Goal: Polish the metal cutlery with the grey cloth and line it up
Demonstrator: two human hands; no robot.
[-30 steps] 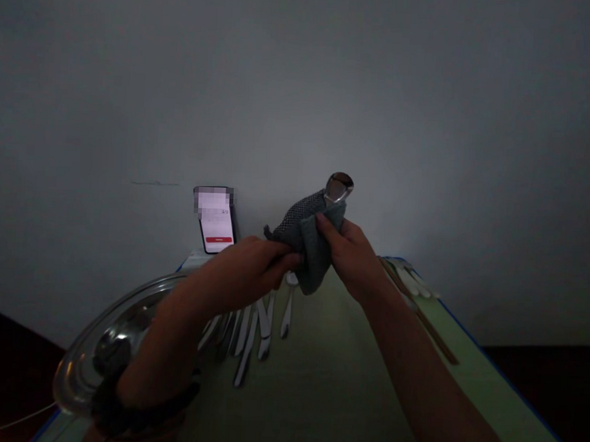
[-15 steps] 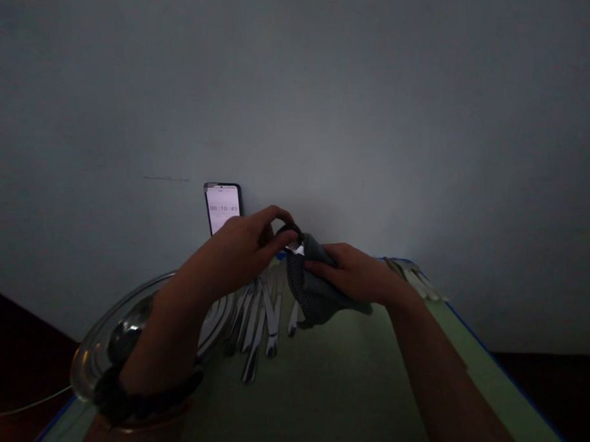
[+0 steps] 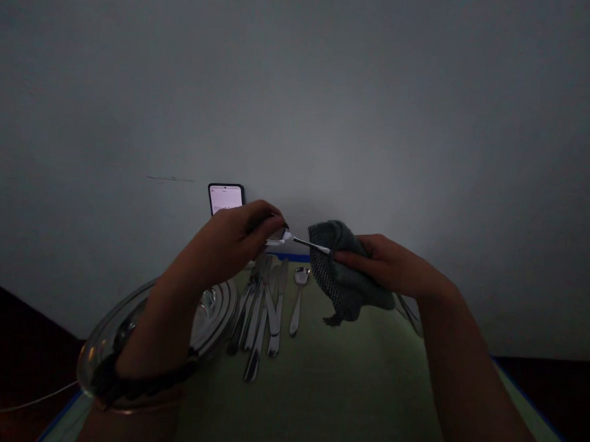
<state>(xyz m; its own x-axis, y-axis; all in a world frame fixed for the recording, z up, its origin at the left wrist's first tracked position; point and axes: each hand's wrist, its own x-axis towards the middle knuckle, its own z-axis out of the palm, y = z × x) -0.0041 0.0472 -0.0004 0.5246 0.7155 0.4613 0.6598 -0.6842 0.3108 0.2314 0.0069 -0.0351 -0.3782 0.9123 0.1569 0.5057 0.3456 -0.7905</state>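
Note:
My left hand [image 3: 236,238] is closed on the bowl end of a metal spoon [image 3: 299,242], held level above the table. Its handle runs to the right into a grey cloth [image 3: 344,281]. My right hand [image 3: 390,266] grips that cloth, which is wrapped round the handle's end. Below both hands several pieces of cutlery [image 3: 263,310] lie side by side on the pale green table [image 3: 328,390], with a small spoon [image 3: 298,295] at their right.
A shiny metal plate [image 3: 126,334] sits at the table's left edge under my left forearm. A phone [image 3: 225,198] with a lit screen leans against the wall behind. More utensils [image 3: 410,312] lie at the right, partly hidden by my right wrist. The room is dim.
The spoon went from upright, with its bowl sticking out of the cloth, to level. My left hand now holds the bowl end, and my right hand has drawn the cloth rightward along the handle.

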